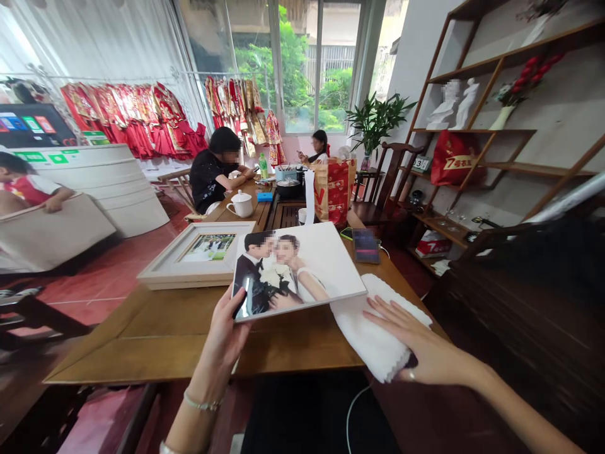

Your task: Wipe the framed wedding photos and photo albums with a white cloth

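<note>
My left hand (227,328) grips a glossy photo panel (326,252) by its lower left corner, thumb on top and fingers beneath. The panel is tilted above the table and shows a couple in wedding clothes with white flowers. My right hand (416,340) lies on a folded white cloth (363,328) with scalloped edges, its fingers stretched out and apart. The cloth rests at the table's near right, close to the panel's right corner. Behind the panel on the left lies a pale picture frame (155,271) with a smaller photo in it, partly covered by the panel.
On the wooden table (155,340) stand a white lidded cup (242,205), a red and tan paper bag (338,192) and a phone (366,246) with a cable. Two people sit at the far end. Wooden shelves (501,167) rise on the right; another person is at left.
</note>
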